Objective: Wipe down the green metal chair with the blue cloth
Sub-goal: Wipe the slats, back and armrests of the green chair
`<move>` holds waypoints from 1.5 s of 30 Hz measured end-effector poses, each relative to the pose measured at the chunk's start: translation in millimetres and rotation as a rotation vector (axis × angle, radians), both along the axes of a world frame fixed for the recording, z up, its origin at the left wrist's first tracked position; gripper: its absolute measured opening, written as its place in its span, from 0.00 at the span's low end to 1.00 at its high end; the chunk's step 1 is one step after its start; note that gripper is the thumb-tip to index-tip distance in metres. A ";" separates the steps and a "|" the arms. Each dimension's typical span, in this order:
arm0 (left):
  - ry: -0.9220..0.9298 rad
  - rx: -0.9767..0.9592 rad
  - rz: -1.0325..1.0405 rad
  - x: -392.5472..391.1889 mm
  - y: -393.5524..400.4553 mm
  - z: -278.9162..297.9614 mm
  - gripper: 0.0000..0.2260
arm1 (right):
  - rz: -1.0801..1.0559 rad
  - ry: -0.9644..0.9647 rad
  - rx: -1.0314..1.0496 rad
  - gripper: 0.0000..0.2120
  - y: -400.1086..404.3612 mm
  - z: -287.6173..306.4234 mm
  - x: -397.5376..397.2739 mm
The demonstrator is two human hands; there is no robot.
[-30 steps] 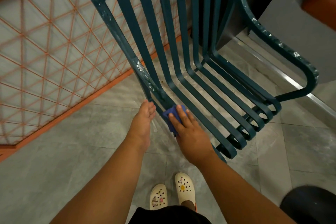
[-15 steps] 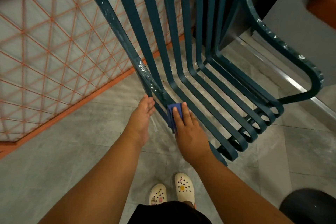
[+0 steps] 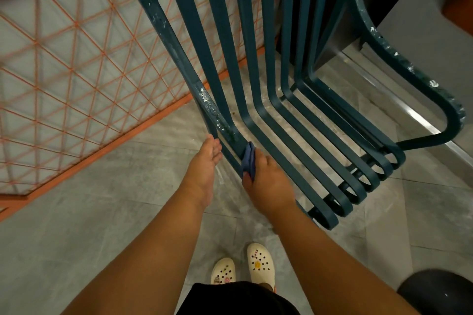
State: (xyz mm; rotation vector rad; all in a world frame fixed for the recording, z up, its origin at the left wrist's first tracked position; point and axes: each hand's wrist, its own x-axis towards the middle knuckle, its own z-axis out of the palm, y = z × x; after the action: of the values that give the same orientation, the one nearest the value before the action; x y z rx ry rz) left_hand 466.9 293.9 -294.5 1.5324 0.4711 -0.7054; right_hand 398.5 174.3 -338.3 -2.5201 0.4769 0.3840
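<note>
While the right hand [image 3: 268, 181] grips the cloth [image 3: 248, 162] against the chair [image 3: 217, 59], wiping is underway.
The left hand [image 3: 206, 161], fingers straight, steadies the frame rail just left of the cloth. The bunched cloth could slip off the narrow rail, and flaking paint above the hands might snag it.

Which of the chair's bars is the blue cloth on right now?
The outermost frame bar on the chair's left edge, the one flecked with white paint. The right hand grips the blue cloth against it; the smooth flat slats beside it go untouched.
</note>
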 end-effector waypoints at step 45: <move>-0.006 -0.031 0.116 24.0 14.0 7.4 0.26 | 0.356 -0.170 -0.156 0.38 26.4 -7.7 42.6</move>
State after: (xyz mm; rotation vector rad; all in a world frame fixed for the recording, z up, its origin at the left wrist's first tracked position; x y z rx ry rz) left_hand 491.0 308.0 -287.1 1.4651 0.5379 -0.6159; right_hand 441.1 200.7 -346.0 -2.7626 -0.0120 0.2671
